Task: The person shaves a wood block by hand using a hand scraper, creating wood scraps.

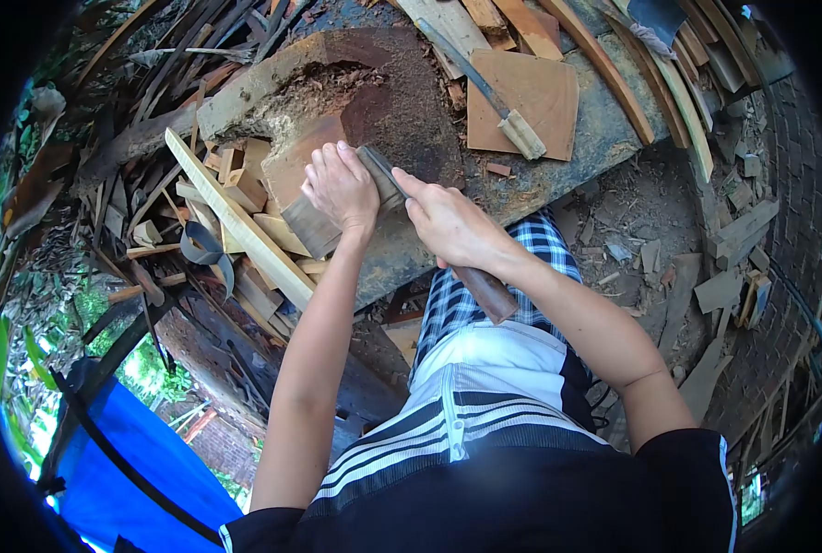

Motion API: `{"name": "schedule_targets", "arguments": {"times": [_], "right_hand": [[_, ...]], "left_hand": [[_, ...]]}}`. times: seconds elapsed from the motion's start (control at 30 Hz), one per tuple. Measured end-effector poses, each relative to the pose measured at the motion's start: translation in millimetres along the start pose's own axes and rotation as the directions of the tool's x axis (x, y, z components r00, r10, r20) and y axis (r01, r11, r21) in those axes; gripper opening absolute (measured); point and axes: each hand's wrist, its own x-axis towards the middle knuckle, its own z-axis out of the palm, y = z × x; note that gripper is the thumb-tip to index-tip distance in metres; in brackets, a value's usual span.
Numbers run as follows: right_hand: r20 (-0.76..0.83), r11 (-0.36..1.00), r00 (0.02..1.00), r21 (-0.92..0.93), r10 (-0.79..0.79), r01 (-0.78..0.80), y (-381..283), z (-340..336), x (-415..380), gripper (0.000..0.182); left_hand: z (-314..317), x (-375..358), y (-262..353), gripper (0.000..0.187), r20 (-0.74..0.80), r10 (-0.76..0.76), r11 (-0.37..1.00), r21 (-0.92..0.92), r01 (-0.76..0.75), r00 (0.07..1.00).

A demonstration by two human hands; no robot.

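Observation:
My left hand (342,189) is closed over a wooden block (311,226), pressing it against the big worn wood slab (420,101). In my right hand (452,226) is the dark wooden handle (486,293) of a bladed tool, its butt end pointing back toward my lap. The tool's dark blade (381,169) reaches up and left, lying along the block beside my left fingers. Its exact kind and cutting edge are hard to make out. Beyond my right hand, a long knife (466,69) with a pale wooden handle (521,135) rests across a square board (540,97).
Offcuts (245,189) and a long pale strip (231,217) lie heaped at the left. A curled dark strip (203,247) sits among them. Long curved planks (604,69) stretch across the upper right. Scraps (720,290) litter the ground at right. A blue tarp (134,461) hangs lower left.

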Motion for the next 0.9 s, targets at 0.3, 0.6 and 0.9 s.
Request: {"name": "schedule_targets", "arguments": {"times": [0.3, 0.6, 0.9], "right_hand": [[0.017, 0.996, 0.999, 0.076, -0.043, 0.042, 13, 0, 21, 0.052], [0.081, 1.0, 0.997, -0.002, 0.012, -0.012, 21, -31, -12, 0.053], [0.143, 0.988, 0.988, 0.133, 0.06, -0.079, 28, -5, -16, 0.054]], "left_hand": [[-1, 3, -4, 0.034, 0.041, -0.114, 0.991, -0.06, 0.116, 0.993], [5, 13, -11, 0.042, -0.025, -0.376, 0.926, -0.052, 0.375, 0.926], [7, 8, -17, 0.039, -0.193, -0.149, 0.988, 0.009, 0.154, 0.97]]}}
